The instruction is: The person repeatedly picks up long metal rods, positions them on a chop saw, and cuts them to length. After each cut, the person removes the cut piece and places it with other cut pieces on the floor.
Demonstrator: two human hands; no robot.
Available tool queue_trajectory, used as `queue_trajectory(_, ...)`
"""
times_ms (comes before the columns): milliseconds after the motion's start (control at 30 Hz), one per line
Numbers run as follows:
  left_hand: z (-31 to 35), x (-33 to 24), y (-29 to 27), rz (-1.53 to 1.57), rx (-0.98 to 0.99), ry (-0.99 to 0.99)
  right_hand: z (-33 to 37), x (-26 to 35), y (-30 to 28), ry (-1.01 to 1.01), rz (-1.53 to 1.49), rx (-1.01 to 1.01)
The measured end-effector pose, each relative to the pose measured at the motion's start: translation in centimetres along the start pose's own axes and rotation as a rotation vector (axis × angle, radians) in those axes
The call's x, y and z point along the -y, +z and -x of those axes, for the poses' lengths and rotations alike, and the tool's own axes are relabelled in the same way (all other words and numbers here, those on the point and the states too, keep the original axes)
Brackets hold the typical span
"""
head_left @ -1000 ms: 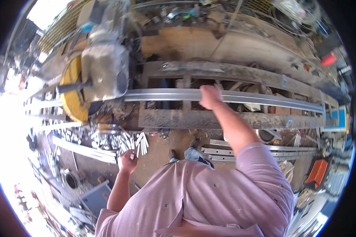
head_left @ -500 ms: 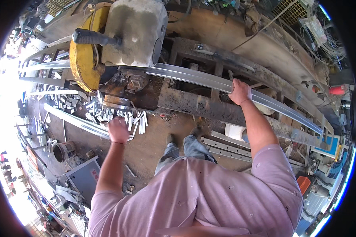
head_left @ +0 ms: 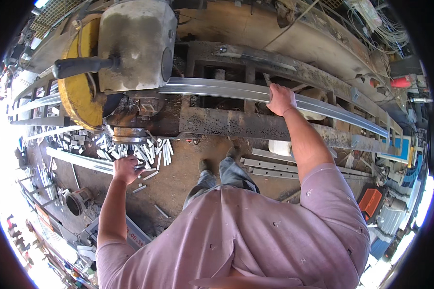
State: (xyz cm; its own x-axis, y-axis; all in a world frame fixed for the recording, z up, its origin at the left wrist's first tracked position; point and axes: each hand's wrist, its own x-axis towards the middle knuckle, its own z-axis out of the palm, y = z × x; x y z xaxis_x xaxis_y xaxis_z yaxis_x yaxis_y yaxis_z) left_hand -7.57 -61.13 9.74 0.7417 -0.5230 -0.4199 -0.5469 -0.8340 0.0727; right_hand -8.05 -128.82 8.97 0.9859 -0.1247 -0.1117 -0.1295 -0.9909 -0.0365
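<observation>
A cut-off saw with a yellow blade guard (head_left: 74, 82), a grey motor housing (head_left: 132, 48) and a black handle (head_left: 82, 66) stands over the bench at the left. Several long silvery metal profiles (head_left: 212, 87) run under its housing and along the bench to the right. My right hand (head_left: 281, 100) is closed round them, thumb on the near side. Low in front of the saw, my left hand (head_left: 126, 168) is closed on a dark rounded crank handle (head_left: 140, 165), partly hidden by my fingers, below the saw's round metal clamp part (head_left: 129, 135).
Many short cut metal pieces (head_left: 166, 150) lie heaped on the floor below the saw. Longer profiles (head_left: 79, 160) lie left of my left hand, near a bucket (head_left: 77, 201). Perforated metal bars (head_left: 270, 165) and an orange box (head_left: 370, 203) are at the right.
My left hand, blurred by motion before, has moved left and slightly nearer me. My right hand stays on the profiles. The whole view has shifted a little.
</observation>
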Motion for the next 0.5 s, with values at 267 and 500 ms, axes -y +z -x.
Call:
queue_trajectory(267,-2.1,-3.0,1.8,-0.185,0.194,-0.251,0.1,0.8,-1.3,0.042,0.009,0.051)
queue_trajectory(500,-2.1,-2.9,1.9,-0.255,0.231,-0.202,0.0,0.4,-0.2,0.066,0.039,0.04)
